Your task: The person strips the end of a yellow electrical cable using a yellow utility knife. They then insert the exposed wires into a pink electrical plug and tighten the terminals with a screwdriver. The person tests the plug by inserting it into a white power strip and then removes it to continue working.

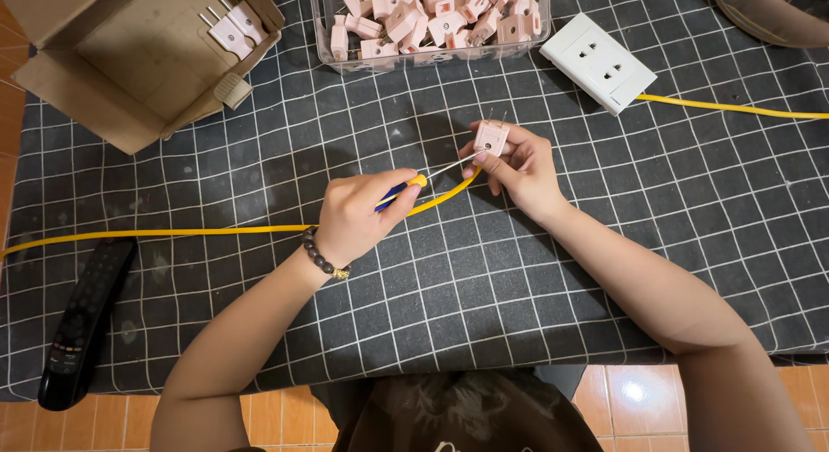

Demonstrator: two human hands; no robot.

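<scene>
My left hand (358,217) gripped a screwdriver (413,186) (blue and yellow handle), its tip against the pink plug (490,138) that my right hand (516,163) pinched, just above centre of the checked surface (484,279); more plugs filled the clear tub (430,27) at twelve o'clock.

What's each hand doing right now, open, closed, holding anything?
Left hand: closed on a screwdriver, tip at the plug.
Right hand: closed on a pink plug.
</scene>
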